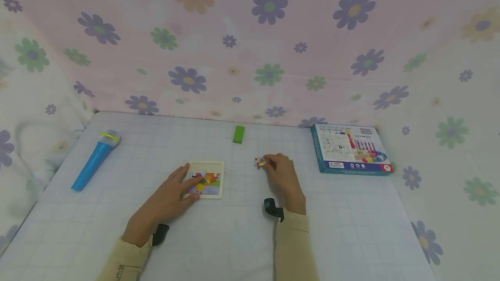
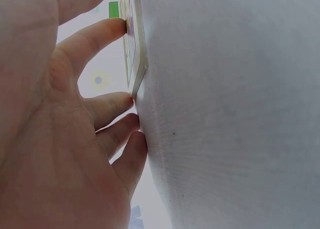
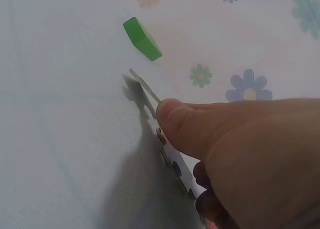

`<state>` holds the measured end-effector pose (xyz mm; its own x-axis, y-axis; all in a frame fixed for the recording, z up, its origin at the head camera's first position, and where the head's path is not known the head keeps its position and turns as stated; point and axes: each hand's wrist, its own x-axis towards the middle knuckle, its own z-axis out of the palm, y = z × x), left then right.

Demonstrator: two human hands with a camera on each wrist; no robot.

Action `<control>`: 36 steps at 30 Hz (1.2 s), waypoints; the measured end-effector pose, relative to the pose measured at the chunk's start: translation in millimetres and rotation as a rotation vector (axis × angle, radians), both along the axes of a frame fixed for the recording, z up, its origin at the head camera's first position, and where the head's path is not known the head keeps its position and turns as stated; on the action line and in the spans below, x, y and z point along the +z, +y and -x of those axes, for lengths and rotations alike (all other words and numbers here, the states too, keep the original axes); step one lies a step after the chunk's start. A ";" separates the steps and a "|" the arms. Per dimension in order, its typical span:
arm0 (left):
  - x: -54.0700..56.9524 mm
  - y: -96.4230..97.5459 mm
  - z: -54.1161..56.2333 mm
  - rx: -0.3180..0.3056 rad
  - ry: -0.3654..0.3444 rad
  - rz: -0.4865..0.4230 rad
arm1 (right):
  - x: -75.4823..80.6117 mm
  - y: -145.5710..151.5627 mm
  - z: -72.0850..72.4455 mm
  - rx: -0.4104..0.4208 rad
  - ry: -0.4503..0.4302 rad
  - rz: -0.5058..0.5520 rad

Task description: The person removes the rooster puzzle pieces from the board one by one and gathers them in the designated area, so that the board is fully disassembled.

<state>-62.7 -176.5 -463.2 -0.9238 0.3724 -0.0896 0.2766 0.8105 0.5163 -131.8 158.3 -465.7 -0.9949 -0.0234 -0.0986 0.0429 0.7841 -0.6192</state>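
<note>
A square puzzle tray (image 1: 222, 180) with a pale frame lies on the table, colourful pieces of a picture (image 1: 211, 180) filling its lower part and bare board showing above. My left hand (image 1: 169, 194) rests on the tray's left side. Its index finger presses the picture, while other fingertips touch the tray edge and the table in the left wrist view. To the right of the tray, my right hand (image 1: 282, 176) pinches a small colourful puzzle piece (image 1: 258, 162) between thumb and fingers. The right wrist view shows this piece (image 3: 145, 85) tilted, its shadow on the tabletop.
A green block (image 1: 238, 134) stands beyond the hands near the back edge. To the far left lies a blue toy microphone (image 1: 93, 159). At the back right is a flat printed box (image 1: 351, 148). Flowered cloth (image 1: 234, 55) hangs behind the table.
</note>
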 end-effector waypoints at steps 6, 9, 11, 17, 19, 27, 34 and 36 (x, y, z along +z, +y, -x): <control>-0.6 -0.4 0.1 -0.001 0.004 0.009 | -1.8 -0.7 1.5 0.022 0.013 -0.054; -0.9 -0.7 0.3 -0.001 0.001 0.013 | -2.4 -1.1 1.8 0.027 0.011 -0.064; -1.3 -0.9 0.5 -0.002 0.000 0.015 | -4.0 -0.4 2.2 0.033 0.015 -0.075; -1.9 -0.9 -0.1 -0.003 0.002 0.004 | -8.3 0.9 3.1 0.043 0.021 -0.079; -1.6 -0.7 -0.4 -0.003 0.001 -0.001 | -8.8 1.0 2.9 0.041 0.018 -0.076; -0.1 0.1 -1.4 -0.002 -0.004 -0.004 | -7.8 0.2 1.9 0.021 0.009 -0.050; 0.6 -0.1 -0.5 -0.003 -0.007 -0.003 | -2.8 -4.9 1.9 0.037 0.025 -0.074; 0.0 -0.1 0.1 -0.002 -0.009 0.000 | -1.7 -6.2 1.9 0.036 0.027 -0.081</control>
<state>-62.8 -176.6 -463.2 -0.9222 0.3742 -0.0975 0.2738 0.8099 0.5187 -133.7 152.1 -467.4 -0.9958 -0.0524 -0.0748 -0.0022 0.8322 -0.5545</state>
